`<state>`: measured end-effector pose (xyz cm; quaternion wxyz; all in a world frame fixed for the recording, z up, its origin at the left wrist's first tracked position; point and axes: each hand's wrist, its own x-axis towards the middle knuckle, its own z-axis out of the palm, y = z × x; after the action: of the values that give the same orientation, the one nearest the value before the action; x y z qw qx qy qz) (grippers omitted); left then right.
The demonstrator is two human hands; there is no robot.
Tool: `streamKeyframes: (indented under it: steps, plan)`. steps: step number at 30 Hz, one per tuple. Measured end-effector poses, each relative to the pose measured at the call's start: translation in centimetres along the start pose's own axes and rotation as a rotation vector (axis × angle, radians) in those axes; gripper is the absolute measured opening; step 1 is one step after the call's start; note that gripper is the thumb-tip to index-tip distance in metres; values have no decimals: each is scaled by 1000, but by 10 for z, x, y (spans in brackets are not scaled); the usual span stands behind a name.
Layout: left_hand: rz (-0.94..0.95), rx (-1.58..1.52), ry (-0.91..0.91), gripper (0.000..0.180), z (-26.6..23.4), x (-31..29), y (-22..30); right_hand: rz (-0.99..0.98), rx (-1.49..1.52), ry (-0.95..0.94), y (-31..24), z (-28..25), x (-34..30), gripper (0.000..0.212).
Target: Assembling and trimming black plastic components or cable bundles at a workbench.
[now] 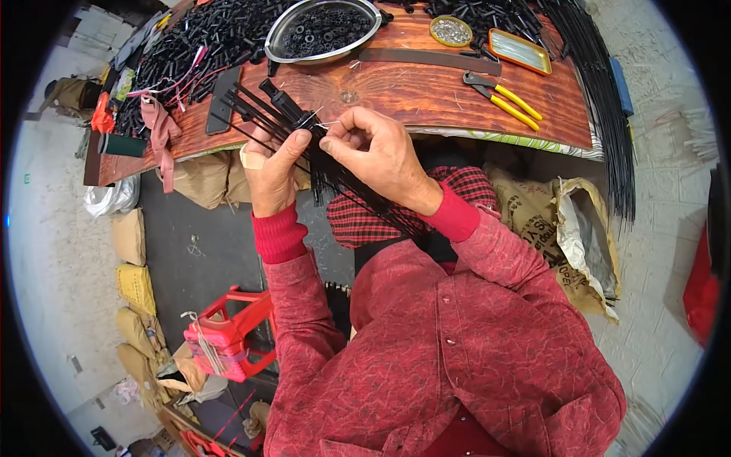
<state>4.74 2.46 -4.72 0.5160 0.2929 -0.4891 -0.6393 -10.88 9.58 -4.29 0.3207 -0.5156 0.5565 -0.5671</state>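
My left hand (pixel 271 177) is closed around a bundle of thin black ribs (pixel 339 174), which looks like an umbrella frame. A thicker black tube (pixel 280 99) sticks out of its upper end, and the ribs trail down to the right toward my lap. The left thumb presses near the joint where the ribs gather. Close beside it, my right hand (pixel 387 158) pinches a thin silvery wire (pixel 329 123) between thumb and forefinger. The wire runs into the gathered joint. A pale wrap (pixel 252 158) covers part of a left finger.
On the wooden table (pixel 426 99) stand a metal bowl of black rings (pixel 324 34), yellow-handled pliers (pixel 514 107), a dish of small metal parts (pixel 451 31) and an orange-rimmed tray (pixel 520 51). Black parts (pixel 205 46) heap at left; long ribs (pixel 609 114) hang off the right edge.
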Motion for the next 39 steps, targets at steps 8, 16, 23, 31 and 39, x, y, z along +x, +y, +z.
streamKeyframes:
  steps: [8, 16, 23, 31, 39]
  plan:
    - [13, 52, -11, 32, -2, 2, -3, -42, -25, 17, 5, 1, -1, 17]
    - [16, 12, -68, 33, -3, 3, -7, 0, 44, 1, 6, -2, 2, 19]
    - [14, -2, 5, 27, 1, 6, -10, 25, 93, -13, 8, -2, 6, 22]
    - [40, 25, 21, 24, -2, 7, -10, -269, 86, 104, 6, -2, 17, 28]
    - [44, 30, 78, 27, 1, 4, -8, -192, -133, 104, -10, -3, 7, 14]
